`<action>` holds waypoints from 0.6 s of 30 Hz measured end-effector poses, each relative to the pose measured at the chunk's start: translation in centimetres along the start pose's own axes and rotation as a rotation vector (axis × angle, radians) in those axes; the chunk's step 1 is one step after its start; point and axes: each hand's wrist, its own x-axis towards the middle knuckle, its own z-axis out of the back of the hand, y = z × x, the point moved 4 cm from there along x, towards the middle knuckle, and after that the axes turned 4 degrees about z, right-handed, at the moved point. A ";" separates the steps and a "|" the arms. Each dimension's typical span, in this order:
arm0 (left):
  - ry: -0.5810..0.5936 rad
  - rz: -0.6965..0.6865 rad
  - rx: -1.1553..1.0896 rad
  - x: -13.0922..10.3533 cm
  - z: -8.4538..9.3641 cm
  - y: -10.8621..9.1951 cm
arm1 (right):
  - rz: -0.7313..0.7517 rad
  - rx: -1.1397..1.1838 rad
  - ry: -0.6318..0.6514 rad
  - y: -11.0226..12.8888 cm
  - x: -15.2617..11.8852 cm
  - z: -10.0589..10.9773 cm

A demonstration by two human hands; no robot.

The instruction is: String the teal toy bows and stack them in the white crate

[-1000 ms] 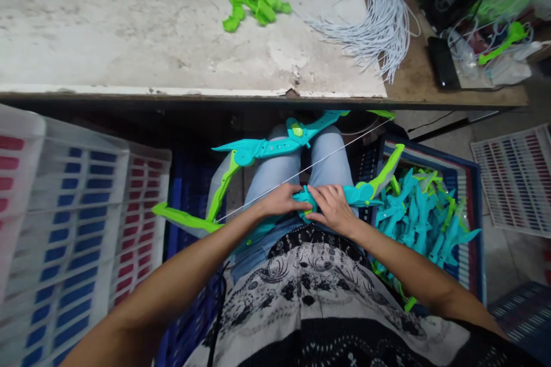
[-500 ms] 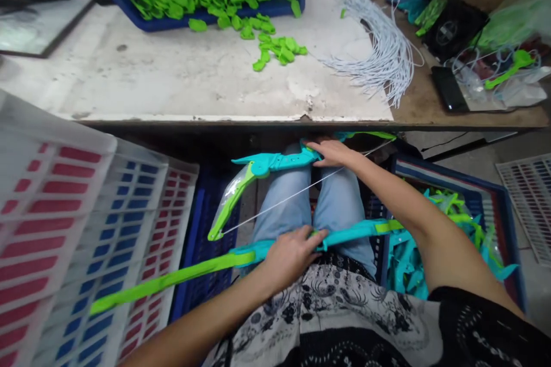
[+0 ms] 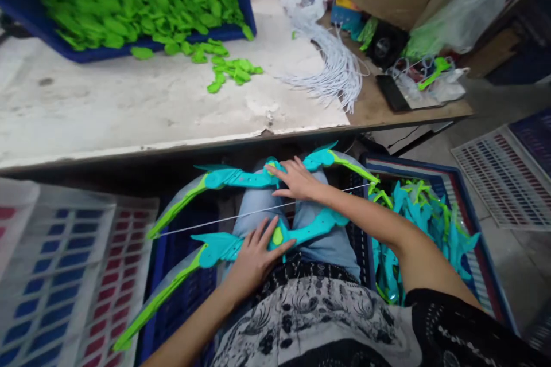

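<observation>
Swung round from edge-on, the near bow is now lying face-up beneath my left grip, which is splaying loosely. My right grip is straddling the far bow, how firmly I can't see. Both bows are resting across my thighs, below the bench. With so slack a hold, the near one could be slipping and snagging the string.

Black-and-white patterned top, light-blue jeans

left hand on nearer bow
</observation>
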 end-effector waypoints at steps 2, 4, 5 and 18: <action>-0.031 -0.021 -0.005 -0.1 0.3 0.5 | -0.068 -0.001 -0.131 -1.6 -1.3 2.9; -0.051 -0.033 -0.042 -0.2 1.0 0.7 | -0.298 -0.047 -0.268 -5.4 -2.8 6.6; -0.052 -0.043 -0.071 -0.2 1.5 0.7 | -0.460 -0.083 -0.320 -8.0 -3.5 8.5; -0.084 0.259 0.091 14.9 2.8 7.1 | -0.927 0.041 -0.044 -23.1 -1.3 13.3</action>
